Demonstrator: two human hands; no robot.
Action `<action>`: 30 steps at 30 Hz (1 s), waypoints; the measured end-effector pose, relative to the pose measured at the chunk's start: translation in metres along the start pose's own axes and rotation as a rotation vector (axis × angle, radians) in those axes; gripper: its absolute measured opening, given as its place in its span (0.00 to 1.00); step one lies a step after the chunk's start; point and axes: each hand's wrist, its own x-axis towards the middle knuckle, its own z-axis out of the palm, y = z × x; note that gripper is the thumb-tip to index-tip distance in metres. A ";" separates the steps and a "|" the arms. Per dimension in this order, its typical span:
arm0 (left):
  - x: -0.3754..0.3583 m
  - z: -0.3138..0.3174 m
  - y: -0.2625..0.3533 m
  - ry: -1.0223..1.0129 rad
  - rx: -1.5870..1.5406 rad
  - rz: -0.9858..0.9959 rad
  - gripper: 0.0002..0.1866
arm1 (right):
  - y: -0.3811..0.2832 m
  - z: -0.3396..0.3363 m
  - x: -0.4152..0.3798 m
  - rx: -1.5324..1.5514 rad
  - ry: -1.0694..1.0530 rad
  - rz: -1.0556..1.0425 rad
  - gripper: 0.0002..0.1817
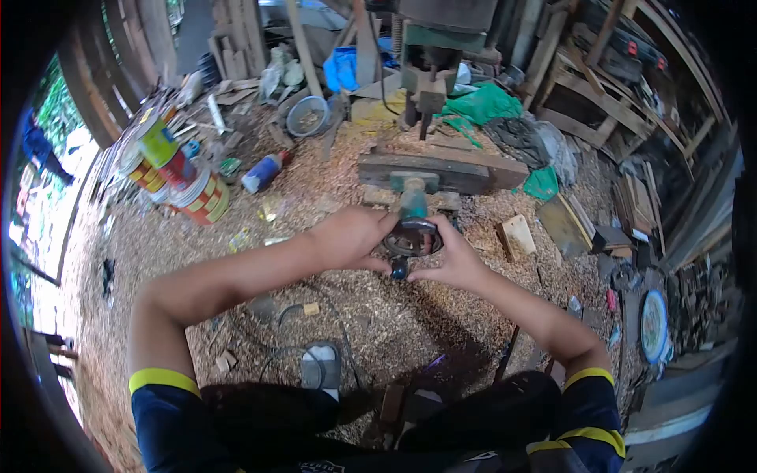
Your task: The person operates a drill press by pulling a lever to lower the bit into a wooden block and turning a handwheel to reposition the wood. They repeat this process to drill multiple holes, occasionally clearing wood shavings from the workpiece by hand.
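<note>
Both hands are at a round dark handwheel point(415, 236) on the near end of a green vise or clamp point(413, 197). My left hand point(355, 239) lies on the wheel's left side, fingers bent over the rim and thumb reaching toward a black knob point(400, 268). On the right side, my right hand point(455, 256) touches the rim with its fingers, its thumb pointing at the same knob. Beyond the wheel, a dark wooden beam point(449, 172) lies crosswise by the clamp's jaw, under the drilling machine's spindle point(426, 122).
Paint buckets point(206, 197) and a blue-red bottle point(264, 172) stand or lie at the left. A wood block point(516, 238) rests on shavings at the right. A cable point(276, 347) loops near my sandalled foot point(321, 369). Far left, a person in blue point(43, 146) is outside.
</note>
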 end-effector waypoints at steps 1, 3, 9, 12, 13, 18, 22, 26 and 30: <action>-0.001 0.001 -0.002 -0.002 0.001 0.024 0.46 | 0.000 0.000 0.001 -0.009 0.018 0.012 0.56; -0.004 0.007 -0.006 0.097 -0.009 0.064 0.48 | -0.003 0.002 -0.001 0.020 0.033 -0.028 0.55; -0.014 0.023 -0.006 0.174 -0.233 -0.014 0.49 | 0.009 0.013 -0.004 0.116 0.055 0.075 0.55; -0.013 0.021 -0.008 0.145 -0.246 0.000 0.48 | 0.007 0.014 -0.002 0.100 0.055 0.099 0.54; -0.014 0.020 -0.008 0.155 -0.244 0.006 0.48 | 0.006 0.015 -0.002 0.089 0.074 0.090 0.53; -0.013 0.019 -0.007 0.152 -0.235 0.006 0.47 | 0.001 0.010 -0.003 0.077 0.066 0.040 0.53; -0.016 0.021 -0.009 0.161 -0.222 0.019 0.45 | -0.003 0.019 -0.002 -0.001 0.125 0.110 0.53; -0.016 0.016 -0.007 0.155 -0.183 0.035 0.44 | 0.002 0.010 -0.001 0.075 0.069 0.088 0.54; -0.016 0.015 -0.007 0.146 -0.205 0.031 0.44 | -0.013 0.017 0.002 0.020 0.117 0.188 0.54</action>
